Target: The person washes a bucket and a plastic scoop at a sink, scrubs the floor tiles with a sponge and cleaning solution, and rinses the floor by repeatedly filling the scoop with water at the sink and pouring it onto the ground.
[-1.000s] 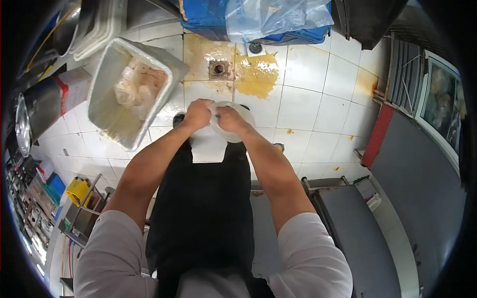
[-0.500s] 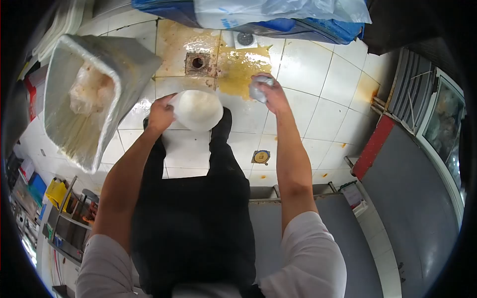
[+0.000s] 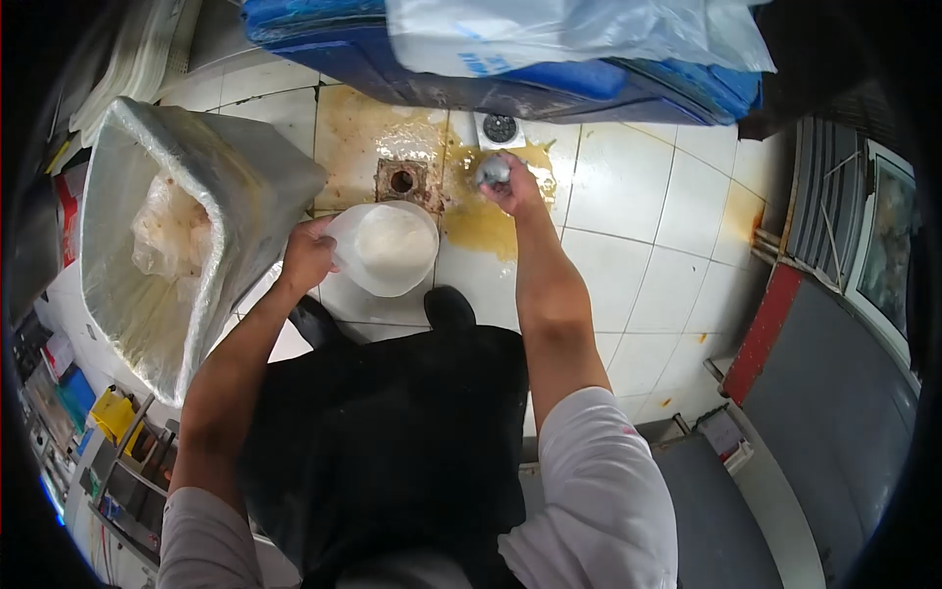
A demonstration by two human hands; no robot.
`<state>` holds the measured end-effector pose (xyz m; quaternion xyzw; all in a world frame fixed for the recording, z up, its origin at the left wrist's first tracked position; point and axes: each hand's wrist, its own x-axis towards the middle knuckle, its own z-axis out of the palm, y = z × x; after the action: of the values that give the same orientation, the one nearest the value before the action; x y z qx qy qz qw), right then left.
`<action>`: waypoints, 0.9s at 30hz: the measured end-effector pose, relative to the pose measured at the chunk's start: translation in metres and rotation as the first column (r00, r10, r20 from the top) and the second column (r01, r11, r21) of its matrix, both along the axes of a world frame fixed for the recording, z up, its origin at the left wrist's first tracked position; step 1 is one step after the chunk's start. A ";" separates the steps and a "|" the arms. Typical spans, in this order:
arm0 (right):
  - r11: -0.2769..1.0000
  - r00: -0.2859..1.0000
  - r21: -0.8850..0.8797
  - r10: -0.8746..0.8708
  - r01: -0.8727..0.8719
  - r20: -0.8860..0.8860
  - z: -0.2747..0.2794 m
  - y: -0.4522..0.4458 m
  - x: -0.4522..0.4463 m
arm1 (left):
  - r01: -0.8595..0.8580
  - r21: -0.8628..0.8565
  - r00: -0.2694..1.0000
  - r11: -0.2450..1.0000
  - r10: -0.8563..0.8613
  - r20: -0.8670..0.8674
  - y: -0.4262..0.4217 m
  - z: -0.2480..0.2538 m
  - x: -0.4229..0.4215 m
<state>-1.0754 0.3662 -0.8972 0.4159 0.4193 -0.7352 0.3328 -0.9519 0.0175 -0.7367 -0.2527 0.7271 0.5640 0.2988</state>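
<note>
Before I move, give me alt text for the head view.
The left hand holds a pale bowl with white contents, while the right hand holds a small greyish object over a yellow-stained, wet-looking tiled floor. A plastic-lined bin is to their left.

We wore a pale short-sleeved shirt [image 3: 601, 486] with a small reddish mark [image 3: 629, 430] on the right sleeve, a broad, plain black apron [image 3: 388, 447] and dark round-toed shoes [image 3: 450, 308]. Our forearms [image 3: 551, 285] were bare.

Looks like a commercial kitchen or food-prep back room. Clues: white tiled floor [image 3: 618, 187], floor drain [image 3: 402, 182], plastic-lined bin [image 3: 270, 169].
</note>
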 end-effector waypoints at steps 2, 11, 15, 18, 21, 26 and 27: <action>0.993 0.992 -0.025 -0.112 0.114 0.063 -0.022 -0.005 -0.018 | -0.053 0.002 0.999 0.999 0.053 -0.014 -0.003 -0.008 -0.004; 0.910 0.935 0.340 -0.310 0.239 0.172 -0.069 -0.008 -0.060 | -0.158 -0.050 0.984 0.986 0.152 -0.096 -0.014 -0.043 -0.016; 0.915 0.948 0.286 -0.314 0.286 0.056 -0.065 0.030 -0.050 | -0.183 -0.025 0.972 0.983 0.177 -0.155 -0.016 -0.051 -0.021; 0.943 0.951 0.186 -0.295 0.275 0.088 -0.094 0.112 -0.055 | -0.127 -0.013 0.972 0.992 0.121 -0.201 -0.020 -0.060 -0.023; 0.871 0.972 0.447 -0.123 0.203 -0.202 -0.104 0.167 -0.059 | -0.116 -0.043 0.971 0.992 0.104 -0.218 -0.021 -0.074 -0.025; 0.394 0.870 0.851 0.204 0.347 -0.449 -0.106 0.210 -0.039 | -0.182 -0.043 0.964 0.982 0.169 -0.206 -0.009 -0.087 -0.031; 0.307 0.855 0.893 0.305 0.328 -0.419 -0.074 0.196 -0.026 | -0.198 -0.028 0.959 0.980 0.188 -0.213 -0.006 -0.082 -0.034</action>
<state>-1.1013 0.5623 -0.9714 0.3186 0.8386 -0.4281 -0.1094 -0.9861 0.0111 -0.8186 -0.2688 0.7400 0.5960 0.1577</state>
